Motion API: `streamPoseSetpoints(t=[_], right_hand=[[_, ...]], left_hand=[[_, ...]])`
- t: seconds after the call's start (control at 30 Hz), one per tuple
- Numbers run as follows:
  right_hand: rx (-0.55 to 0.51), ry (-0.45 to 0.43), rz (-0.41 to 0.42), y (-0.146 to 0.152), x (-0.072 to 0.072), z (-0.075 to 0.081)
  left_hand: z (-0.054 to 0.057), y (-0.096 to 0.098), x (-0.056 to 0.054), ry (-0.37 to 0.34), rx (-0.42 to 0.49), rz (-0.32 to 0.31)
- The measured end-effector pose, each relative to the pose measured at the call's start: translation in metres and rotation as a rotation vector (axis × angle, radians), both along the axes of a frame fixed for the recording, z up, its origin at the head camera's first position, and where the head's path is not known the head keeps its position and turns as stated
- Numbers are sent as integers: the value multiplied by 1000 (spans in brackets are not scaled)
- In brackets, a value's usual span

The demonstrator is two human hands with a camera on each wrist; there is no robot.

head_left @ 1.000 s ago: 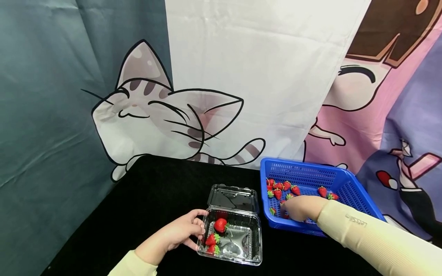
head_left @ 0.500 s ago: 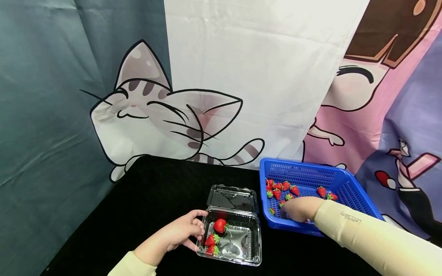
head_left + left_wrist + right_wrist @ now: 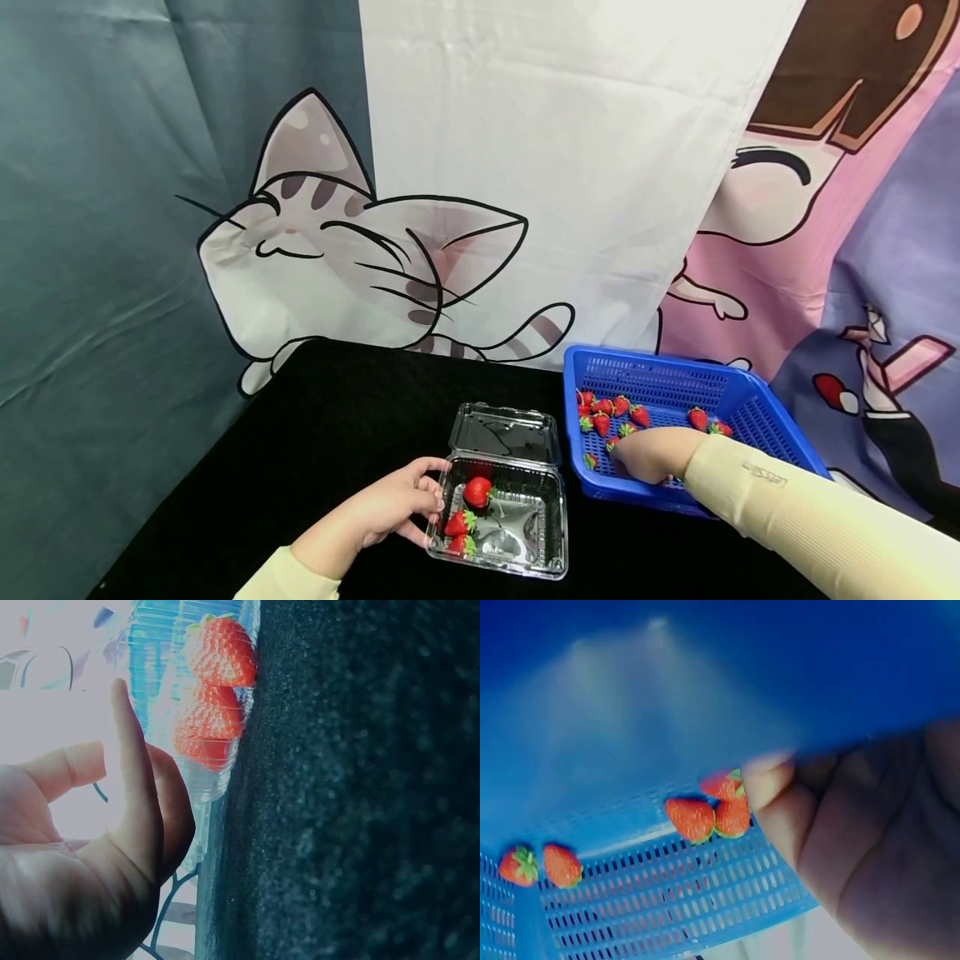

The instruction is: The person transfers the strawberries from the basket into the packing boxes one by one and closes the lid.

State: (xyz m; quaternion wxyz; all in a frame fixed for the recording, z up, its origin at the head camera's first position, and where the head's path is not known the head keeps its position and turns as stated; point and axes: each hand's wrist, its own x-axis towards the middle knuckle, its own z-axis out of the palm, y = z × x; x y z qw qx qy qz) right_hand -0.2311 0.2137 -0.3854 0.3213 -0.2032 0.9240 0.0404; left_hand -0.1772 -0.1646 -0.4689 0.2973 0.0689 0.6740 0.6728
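Taking the clear box (image 3: 517, 527) as clock centre: backdrop cloth (image 3: 600, 125) fills the far side, teal at 10, white abt 12, w/ a cat print (image 3: 315, 292) at 11 & a girl print (image 3: 780, 187) btwn 1 and 2; some creases. Blk cloth (image 3: 337, 433) covers the tabletop, fuzzy nap up close. Blue basket (image 3: 660, 379), perforated walls, sits btwn 2 and 3, near the backdrop. Cream R sleeve (image 3: 795, 517) comes in from 3–4 over the basket's near wall, blocking part of the inside; L sleeve (image 3: 292, 575), same colour, at 8. Box is on the blk cloth, lid (image 3: 504, 433) laid back at 12.

L hand (image 3: 390, 504) at 9, gripping the box's side wall: fingers spread along it, some bent. R hand (image 3: 656, 454) is down in the basket, fingers bent, tips close to berries; can't tell if they're pinching one.

Smallest, the strawberries: 3 in the box (image 3: 477, 492), along its 8-to-10 side. Basket berries (image 3: 639, 416) mostly bunch at the basket's 9–10 end, plus a pair at 2 from R hand.
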Motion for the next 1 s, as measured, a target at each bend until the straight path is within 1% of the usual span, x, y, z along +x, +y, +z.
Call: streamPoseSetpoints(t=[0.07, 0.27, 0.4, 0.47, 0.6, 0.8, 0.9, 1.0], right_hand=[[-9, -2, -4, 1, 1, 2], [-88, -31, -28, 6, 1, 12], [-116, -4, 21, 5, 1, 22], [-121, 45, 57, 3, 2, 28], [-165, 194, 105, -3, 6, 36], [-298, 419, 134, -14, 14, 50], [-346, 540, 136, -21, 22, 56], [-393, 628, 117, -32, 32, 58]], left_hand=[[0, 0, 0, -1, -2, -1], [0, 0, 0, 1, -4, -1], [0, 0, 1, 2, 0, 0], [0, 0, 1, -1, 1, 2], [2, 0, 1, -8, 0, 5], [3, 0, 2, -9, -4, 8], [3, -1, 2, -7, -3, 7], [2, -1, 2, -6, 0, 6]])
